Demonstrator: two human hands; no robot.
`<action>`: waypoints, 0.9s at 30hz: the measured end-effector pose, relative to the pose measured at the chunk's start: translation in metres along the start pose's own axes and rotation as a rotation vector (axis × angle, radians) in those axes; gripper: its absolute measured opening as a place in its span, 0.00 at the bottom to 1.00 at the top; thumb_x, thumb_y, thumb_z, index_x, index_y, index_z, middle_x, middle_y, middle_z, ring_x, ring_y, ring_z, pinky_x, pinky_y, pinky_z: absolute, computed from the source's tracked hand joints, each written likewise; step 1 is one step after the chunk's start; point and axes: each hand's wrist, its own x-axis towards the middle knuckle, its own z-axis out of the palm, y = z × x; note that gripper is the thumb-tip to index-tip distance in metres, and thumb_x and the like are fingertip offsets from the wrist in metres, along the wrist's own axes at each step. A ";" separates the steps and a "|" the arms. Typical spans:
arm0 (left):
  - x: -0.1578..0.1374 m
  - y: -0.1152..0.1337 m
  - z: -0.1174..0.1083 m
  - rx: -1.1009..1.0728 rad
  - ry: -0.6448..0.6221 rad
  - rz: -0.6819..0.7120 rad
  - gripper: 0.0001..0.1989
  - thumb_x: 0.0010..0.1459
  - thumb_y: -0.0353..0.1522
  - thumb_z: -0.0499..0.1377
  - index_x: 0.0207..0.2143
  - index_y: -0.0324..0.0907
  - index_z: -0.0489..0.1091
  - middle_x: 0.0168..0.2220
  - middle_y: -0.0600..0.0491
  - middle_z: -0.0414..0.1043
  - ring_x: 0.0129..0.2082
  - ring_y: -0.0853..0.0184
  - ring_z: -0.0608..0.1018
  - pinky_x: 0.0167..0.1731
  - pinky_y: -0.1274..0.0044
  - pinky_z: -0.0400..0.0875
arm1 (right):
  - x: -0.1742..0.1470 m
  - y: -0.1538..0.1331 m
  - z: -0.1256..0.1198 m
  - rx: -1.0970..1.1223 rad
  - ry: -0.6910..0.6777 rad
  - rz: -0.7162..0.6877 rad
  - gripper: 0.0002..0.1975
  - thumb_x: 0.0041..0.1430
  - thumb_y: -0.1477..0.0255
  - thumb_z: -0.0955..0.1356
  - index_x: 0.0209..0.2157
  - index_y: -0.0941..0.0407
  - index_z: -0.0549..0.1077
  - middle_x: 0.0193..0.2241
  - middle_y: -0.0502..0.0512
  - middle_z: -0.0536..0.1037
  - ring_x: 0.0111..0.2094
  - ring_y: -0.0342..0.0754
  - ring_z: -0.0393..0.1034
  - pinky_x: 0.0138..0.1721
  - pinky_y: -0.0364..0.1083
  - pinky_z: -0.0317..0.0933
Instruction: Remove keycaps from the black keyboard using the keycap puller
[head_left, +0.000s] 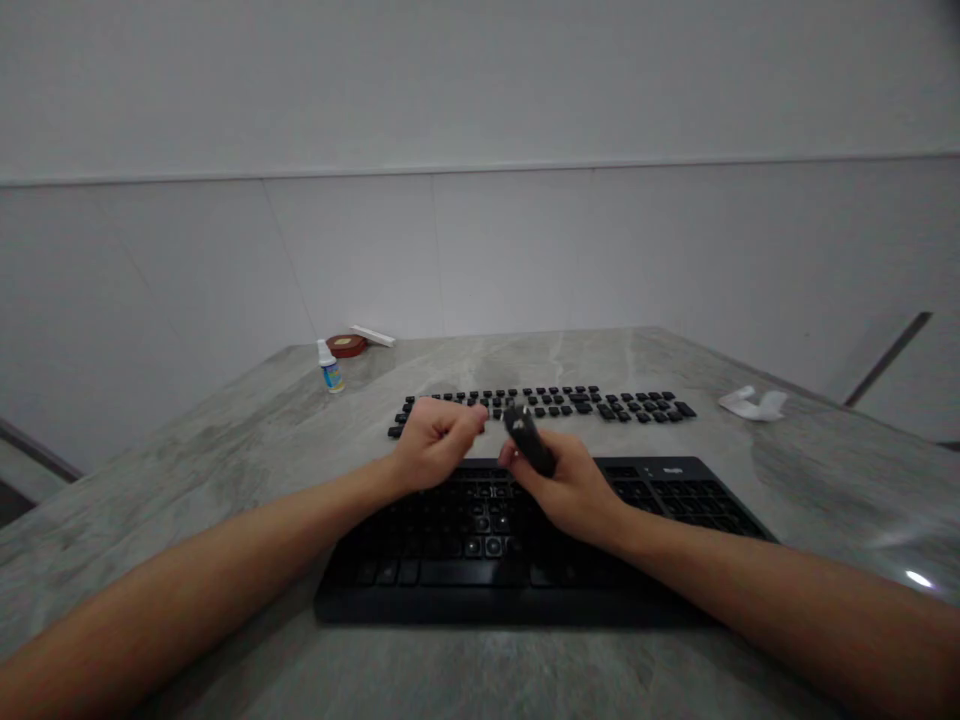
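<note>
The big black keyboard [480,607] lies flat on the stone-look table [187,480], right under the two hands. Some of its keys are off, so bare spots [493,547] show in its middle. The loose keys [583,407] are set out in rows just past its far edge.

The right hand [574,490] is over the middle of the keyboard, with its fingers wrapped around a dark tool [534,448]. The tool's tip is blurry, but it looks a bit like a brush and points up and away. The left hand [437,440] is over the keyboard's far edge, near that tip but not touching it. Its fingers are curled up tight; I can't tell if something small is tucked inside.

Far past the keyboard's left end stands a little spray bottle [331,370]. Past its right end lies a crumpled white tissue [752,405].

I think this is the step where the bare spots get worked on, with the keys off. The next move seems to need the tool's tip turned down toward the keyboard, gently, without bumping the neat rows.
</note>
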 end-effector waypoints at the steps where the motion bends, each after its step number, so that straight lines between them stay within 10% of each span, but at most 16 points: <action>1: 0.001 -0.010 0.002 -0.070 0.040 -0.179 0.31 0.67 0.46 0.39 0.12 0.42 0.49 0.13 0.57 0.50 0.15 0.74 0.55 0.19 0.77 0.53 | -0.003 -0.001 0.001 -0.035 -0.093 -0.100 0.09 0.48 0.79 0.63 0.30 0.56 0.73 0.24 0.49 0.74 0.25 0.44 0.66 0.30 0.43 0.59; 6: 0.004 -0.034 0.017 -0.081 -0.132 -0.293 0.28 0.60 0.46 0.51 0.13 0.41 0.54 0.13 0.60 0.48 0.15 0.75 0.53 0.17 0.79 0.48 | -0.011 -0.002 0.001 -0.253 -0.410 -0.476 0.22 0.42 0.83 0.62 0.40 0.55 0.73 0.27 0.51 0.77 0.28 0.47 0.70 0.33 0.45 0.60; 11: -0.002 -0.023 0.017 0.029 -0.328 -0.097 0.25 0.61 0.41 0.52 0.15 0.39 0.54 0.16 0.60 0.49 0.19 0.75 0.55 0.21 0.79 0.49 | -0.011 -0.003 0.002 -0.408 -0.479 -0.592 0.21 0.42 0.83 0.62 0.41 0.55 0.69 0.26 0.52 0.77 0.26 0.48 0.68 0.29 0.46 0.55; 20: 0.000 -0.021 -0.002 -0.262 -0.661 0.074 0.09 0.55 0.35 0.57 0.29 0.38 0.72 0.27 0.53 0.71 0.29 0.68 0.71 0.30 0.78 0.64 | -0.010 -0.004 0.002 -0.304 -0.440 -0.184 0.16 0.45 0.81 0.64 0.37 0.54 0.64 0.24 0.47 0.73 0.23 0.44 0.65 0.26 0.42 0.50; 27: 0.001 -0.026 0.000 -0.188 -0.629 0.307 0.11 0.48 0.38 0.60 0.26 0.39 0.68 0.31 0.51 0.67 0.33 0.64 0.70 0.35 0.74 0.65 | -0.004 -0.006 0.006 -0.271 -0.438 0.035 0.10 0.52 0.79 0.66 0.37 0.57 0.70 0.29 0.52 0.76 0.28 0.46 0.68 0.30 0.44 0.55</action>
